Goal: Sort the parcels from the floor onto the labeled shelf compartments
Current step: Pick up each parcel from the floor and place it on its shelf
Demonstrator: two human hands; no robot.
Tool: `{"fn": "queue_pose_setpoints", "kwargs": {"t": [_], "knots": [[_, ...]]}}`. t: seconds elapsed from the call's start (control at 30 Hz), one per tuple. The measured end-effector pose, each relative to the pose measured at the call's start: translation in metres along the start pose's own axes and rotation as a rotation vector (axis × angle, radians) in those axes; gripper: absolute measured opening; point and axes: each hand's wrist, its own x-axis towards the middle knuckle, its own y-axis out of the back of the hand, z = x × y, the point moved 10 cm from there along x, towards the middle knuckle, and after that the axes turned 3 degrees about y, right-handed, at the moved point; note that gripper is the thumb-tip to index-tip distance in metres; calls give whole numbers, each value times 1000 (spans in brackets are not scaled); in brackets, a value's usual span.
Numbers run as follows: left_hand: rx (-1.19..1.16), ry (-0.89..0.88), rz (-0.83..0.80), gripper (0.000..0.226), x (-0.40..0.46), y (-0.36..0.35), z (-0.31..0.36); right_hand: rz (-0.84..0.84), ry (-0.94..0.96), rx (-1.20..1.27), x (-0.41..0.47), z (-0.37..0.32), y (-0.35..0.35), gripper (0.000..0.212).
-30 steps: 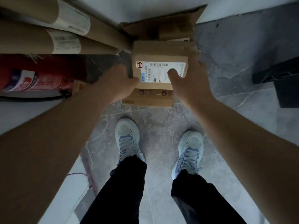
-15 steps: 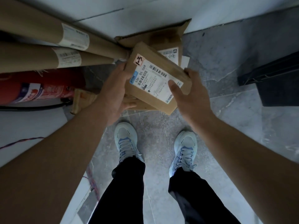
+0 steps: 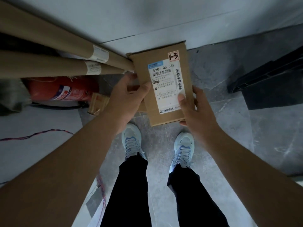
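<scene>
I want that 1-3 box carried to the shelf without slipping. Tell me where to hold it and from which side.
Take the cardboard box by its two long edges, one hand from each side, as now: left hand on the left edge, right hand on the right near the lower corner. It is flat and narrow, so thumbs sit on the label face with fingers underneath. That keeps the handwritten 1-3 tag uncovered.

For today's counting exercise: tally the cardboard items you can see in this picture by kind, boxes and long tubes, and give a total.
Cardboard boxes: 2, the labelled box held by the left hand and right hand, and a small box on the floor.
Cardboard tubes: 2, the upper tube and the lower tube.
Total: 4
</scene>
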Motion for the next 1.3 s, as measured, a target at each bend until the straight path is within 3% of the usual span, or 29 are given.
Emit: {"fn": "queue_pose_setpoints", "kwargs": {"t": [0.1, 0.17, 0.37, 0.43, 0.67, 0.83, 1.07, 1.3], "knots": [[55, -62, -90, 73, -29, -8, 24, 9, 41, -22, -19, -30, 9, 42], [88, -104, -105, 80, -51, -7, 41, 9, 95, -65, -34, -55, 18, 44], [155, -182, -47, 60, -128, 15, 103, -18, 175, -131, -98, -137, 53, 29], [116, -205, -31, 44, -162, 22, 130, -16, 205, -160, -127, -170, 69, 32], [126, -301, -35, 20, -283, 44, 217, 68, 322, -179, -232, -282, 126, 31], [190, -456, -64, 26, -365, 59, 281, 177, 433, -137, -314, -346, 151, 51], [300, -670, -153, 44, -478, 75, 332, 347, 544, -60, -449, -403, 177, 54], [387, -911, -184, 44, -590, 61, 380, 474, 633, -83, -577, -429, 222, 54]]}}
